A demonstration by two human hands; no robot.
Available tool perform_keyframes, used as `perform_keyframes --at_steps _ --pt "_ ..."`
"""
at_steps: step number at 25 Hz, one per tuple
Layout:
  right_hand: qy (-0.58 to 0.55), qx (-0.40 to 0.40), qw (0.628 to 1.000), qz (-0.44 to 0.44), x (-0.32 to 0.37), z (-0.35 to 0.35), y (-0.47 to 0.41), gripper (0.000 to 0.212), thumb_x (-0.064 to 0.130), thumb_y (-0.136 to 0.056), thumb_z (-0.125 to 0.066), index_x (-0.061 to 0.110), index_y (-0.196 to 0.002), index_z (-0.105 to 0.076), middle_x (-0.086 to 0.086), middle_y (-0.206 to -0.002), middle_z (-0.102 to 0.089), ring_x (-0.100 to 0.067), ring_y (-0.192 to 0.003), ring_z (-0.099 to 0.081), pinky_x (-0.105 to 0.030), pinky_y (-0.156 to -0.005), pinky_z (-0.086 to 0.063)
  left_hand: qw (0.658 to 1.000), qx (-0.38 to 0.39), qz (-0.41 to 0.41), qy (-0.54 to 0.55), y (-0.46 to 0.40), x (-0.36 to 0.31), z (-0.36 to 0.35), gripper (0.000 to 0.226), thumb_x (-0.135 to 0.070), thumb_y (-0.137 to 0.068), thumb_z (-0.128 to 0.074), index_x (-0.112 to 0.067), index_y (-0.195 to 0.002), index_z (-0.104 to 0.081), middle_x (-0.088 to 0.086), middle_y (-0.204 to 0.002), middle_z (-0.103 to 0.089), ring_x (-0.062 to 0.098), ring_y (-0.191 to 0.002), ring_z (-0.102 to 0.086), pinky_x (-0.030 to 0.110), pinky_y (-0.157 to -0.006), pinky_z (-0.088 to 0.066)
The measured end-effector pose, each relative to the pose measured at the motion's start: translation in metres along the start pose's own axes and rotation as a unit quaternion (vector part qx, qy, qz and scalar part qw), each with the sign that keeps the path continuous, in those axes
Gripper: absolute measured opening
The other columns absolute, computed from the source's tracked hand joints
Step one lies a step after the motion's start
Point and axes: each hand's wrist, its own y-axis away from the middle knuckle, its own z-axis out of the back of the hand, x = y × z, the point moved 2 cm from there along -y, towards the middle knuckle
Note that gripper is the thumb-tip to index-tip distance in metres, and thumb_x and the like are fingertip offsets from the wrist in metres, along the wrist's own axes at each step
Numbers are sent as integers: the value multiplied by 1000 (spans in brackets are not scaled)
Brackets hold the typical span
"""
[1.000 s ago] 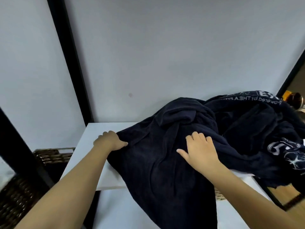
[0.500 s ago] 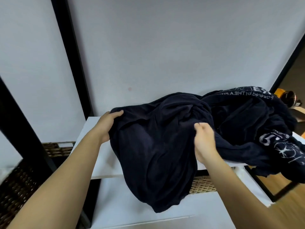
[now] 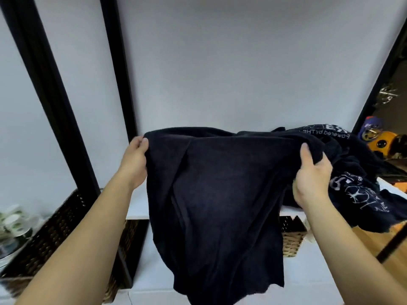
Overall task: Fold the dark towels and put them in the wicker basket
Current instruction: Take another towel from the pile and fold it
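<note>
- At the far left edge we see some pale cups or bowls [image 3: 13, 221] with green marks; they are blurred and we cannot count them.
- Next to them stands one dark wicker basket [image 3: 50, 234], low at the left, beside the left edge of the white shelf [image 3: 137, 205].
- Two black vertical posts [image 3: 116, 69] rise in front of the pale wall, both on the left side.
- We hold one dark towel [image 3: 215, 194] up with our two hands, so it hangs spread in front of the white shelf, and its lower edge reaches down to the bottom of the view.
- Our left hand [image 3: 134, 161] grips the upper left corner of this towel; the fingers are curled together around the cloth, with the thumb on our side.
- Our right hand [image 3: 312, 177] grips the upper right corner; the thumb lies on the front of the cloth and the other fingers are closed behind it.
- Under the shelf, just right of the hanging towel, we see one lighter wicker basket [image 3: 291, 238], partly hidden by the towel.
- Behind our right hand, on the right end of the shelf, lies a heap of dark cloth [image 3: 361, 172] with white printed letters and drawings; how many pieces it has we cannot tell.
- At the far right edge there are some orange and purple objects [image 3: 378, 135], too blurred to name.
</note>
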Motion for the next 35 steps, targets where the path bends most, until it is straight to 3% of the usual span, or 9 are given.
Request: perform_keyframes --at_steps 5,8,11,16,19,22,25,32,35 --pt "191 88 954 -212 -3 48 53 23 33 -98 -63 20 -115 -70 -3 -109 -76 -29 -101 -71 -49 -95 -55 972 -57 83 -211 78 45 25 46 -56 -88 -65 -16 -110 -58 2 -114 -68 19 -99 -64 36 -90 -53" --pt "241 112 935 -234 -3 65 77 21 37 -98 -62 21 -109 -72 -5 -111 -75 -29 -101 -70 -49 -97 -54 808 81 154 -564 124 77 44 81 -48 -73 -83 -12 -128 -35 3 -109 -61 25 -100 -63 32 -73 -49" --pt "193 81 970 -121 23 53 88 15 35 -101 -59 28 -99 -72 0 -104 -75 -22 -99 -69 -41 -89 -56 729 -6 -49 -682 140 55 48 26 -15 -93 -57 -14 -114 -42 9 -98 -55 34 -88 -60 41 -70 -51" --pt "274 123 925 -234 -6 69 114 16 28 -99 -60 18 -108 -70 -3 -108 -73 -27 -97 -68 -45 -89 -55 944 -133 93 -289 150 59 81 14 -18 -101 -56 -6 -104 -63 12 -105 -66 31 -95 -63 37 -86 -52" --pt "332 141 887 -288 -31 89 133 21 23 -97 -59 13 -112 -69 -6 -106 -73 -30 -96 -68 -38 -73 -52 950 -93 213 -207 183 87 93 55 -55 -91 -63 -11 -124 -53 5 -121 -61 28 -105 -61 41 -98 -49" --pt "334 140 886 -291 -35 87 151 18 22 -97 -58 15 -107 -70 -7 -106 -72 -31 -96 -67 -34 -65 -48 807 37 151 -569 206 100 108 97 -67 -65 -80 -30 -138 -27 6 -129 -41 34 -110 -58 40 -94 -49" --pt "341 149 889 -268 -33 75 165 15 20 -98 -57 16 -104 -70 -6 -106 -72 -28 -97 -67 -38 -75 -51 702 27 -2 -712 210 96 113 48 -36 -87 -67 -25 -123 -39 8 -121 -40 32 -81 -60 43 -73 -56" --pt "275 70 940 -192 -26 63 201 28 37 -99 -59 20 -120 -67 1 -112 -71 -23 -103 -66 -43 -90 -55 972 -178 95 -123 206 65 182 18 -20 -99 -56 -15 -89 -70 8 -93 -72 29 -94 -68 37 -80 -51" --pt "177 -6 983 -54 -5 45 225 11 29 -98 -59 25 -101 -68 5 -105 -70 -12 -97 -66 -31 -87 -54 952 -177 187 163 220 56 223 24 -22 -100 -52 -11 -116 -66 12 -110 -74 32 -101 -69 45 -88 -56"
